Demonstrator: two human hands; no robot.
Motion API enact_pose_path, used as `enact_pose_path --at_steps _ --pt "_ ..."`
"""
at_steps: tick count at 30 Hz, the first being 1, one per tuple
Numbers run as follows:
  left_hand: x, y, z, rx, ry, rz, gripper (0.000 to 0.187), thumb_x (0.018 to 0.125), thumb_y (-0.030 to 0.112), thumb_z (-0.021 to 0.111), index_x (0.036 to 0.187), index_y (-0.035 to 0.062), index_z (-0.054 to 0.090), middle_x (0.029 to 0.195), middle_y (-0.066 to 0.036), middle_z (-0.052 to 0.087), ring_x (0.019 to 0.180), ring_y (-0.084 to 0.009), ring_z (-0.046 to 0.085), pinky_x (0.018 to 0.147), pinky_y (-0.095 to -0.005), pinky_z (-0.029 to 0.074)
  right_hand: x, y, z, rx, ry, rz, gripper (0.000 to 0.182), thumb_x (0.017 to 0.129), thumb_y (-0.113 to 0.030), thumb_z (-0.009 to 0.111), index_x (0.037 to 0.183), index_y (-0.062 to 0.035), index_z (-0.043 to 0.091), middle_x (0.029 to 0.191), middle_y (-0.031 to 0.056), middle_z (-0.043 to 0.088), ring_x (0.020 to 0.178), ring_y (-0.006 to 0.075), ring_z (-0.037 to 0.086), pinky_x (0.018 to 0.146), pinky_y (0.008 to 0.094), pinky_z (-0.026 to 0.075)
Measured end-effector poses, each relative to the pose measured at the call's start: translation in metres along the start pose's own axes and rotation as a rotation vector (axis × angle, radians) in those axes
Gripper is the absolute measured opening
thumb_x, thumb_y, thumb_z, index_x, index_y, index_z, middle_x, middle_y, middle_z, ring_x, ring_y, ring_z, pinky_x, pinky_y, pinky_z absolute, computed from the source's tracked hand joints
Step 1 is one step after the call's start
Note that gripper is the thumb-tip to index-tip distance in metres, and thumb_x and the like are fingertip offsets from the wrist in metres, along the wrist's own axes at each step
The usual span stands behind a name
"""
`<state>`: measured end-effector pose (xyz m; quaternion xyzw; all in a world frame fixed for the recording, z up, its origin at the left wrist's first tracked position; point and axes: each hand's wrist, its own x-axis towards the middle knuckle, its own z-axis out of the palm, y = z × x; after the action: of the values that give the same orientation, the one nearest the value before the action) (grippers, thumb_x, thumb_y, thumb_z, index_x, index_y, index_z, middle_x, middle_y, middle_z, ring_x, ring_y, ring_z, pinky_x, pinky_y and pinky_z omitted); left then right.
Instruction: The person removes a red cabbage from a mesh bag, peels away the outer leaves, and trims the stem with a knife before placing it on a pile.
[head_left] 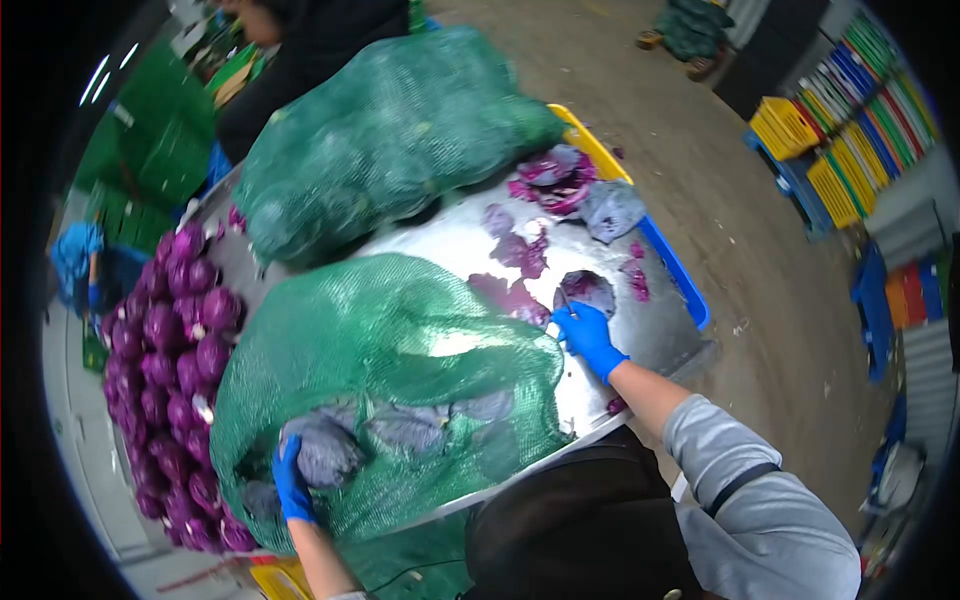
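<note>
Red cabbage (322,452) is seated near left on the steel table, at the mouth of the near mesh bag (375,315). Its left side is cupped by the blue-gloved left hand (292,480), fingers spread, not clenched. More dull outer leaves (408,430) are spread beside it, to the right. Farther right, a small knife (567,299) is gripped in the blue-gloved right hand (588,335), fingers closed; the blade is poorly seen, but it appears to be pointed at a loose cupped leaf (587,290). Purple scraps are scattered just beyond on the steel table (450,235). The left side is filled by a heap of glossy purple heads (170,370). The far side is taken up by a stuffed green mesh bag (390,135), with a dark-clad person (325,35) behind. Coloured crates (860,120) are stacked far right.
</note>
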<state>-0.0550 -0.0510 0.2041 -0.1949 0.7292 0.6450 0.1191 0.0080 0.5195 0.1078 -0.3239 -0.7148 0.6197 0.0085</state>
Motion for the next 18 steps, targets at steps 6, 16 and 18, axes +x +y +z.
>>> enact_pose_path --at_steps 6,16,18 --pt "-0.048 0.013 0.028 -0.512 -0.217 -0.133 0.049 0.088 0.034 0.052 0.127 0.0041 0.048 0.129 -0.011 0.05 0.117 -0.0256 0.048 0.101 -0.0397 0.035 0.065 0.045 -0.045 0.087 -0.138 -0.084 0.024 0.081 -0.026 0.062 0.09 -0.0046 0.06 0.067 0.0063 0.063 0.04 0.0127 0.051 0.034 0.0263 0.039" --pt "-0.148 0.142 0.291 0.136 -0.458 0.315 0.087 0.048 0.023 0.081 0.125 0.0 0.048 0.12 -0.012 0.054 0.11 -0.0237 0.052 0.097 -0.0357 0.039 -0.074 -0.099 -0.078 0.287 -0.572 0.038 0.037 0.086 -0.025 0.06 0.116 -0.0043 0.055 0.082 0.0061 0.063 0.042 0.0056 0.047 0.036 0.0193 0.036" --pt "-0.147 0.131 0.353 0.338 -0.488 0.423 0.084 0.049 0.03 0.085 0.12 0.0002 0.05 0.115 -0.014 0.056 0.108 -0.0246 0.053 0.093 -0.0346 0.043 -0.084 -0.098 -0.084 0.514 -0.641 0.124 0.043 0.086 -0.028 0.061 0.119 -0.0038 0.051 0.081 0.0066 0.063 0.042 0.0064 0.048 0.035 0.02 0.037"
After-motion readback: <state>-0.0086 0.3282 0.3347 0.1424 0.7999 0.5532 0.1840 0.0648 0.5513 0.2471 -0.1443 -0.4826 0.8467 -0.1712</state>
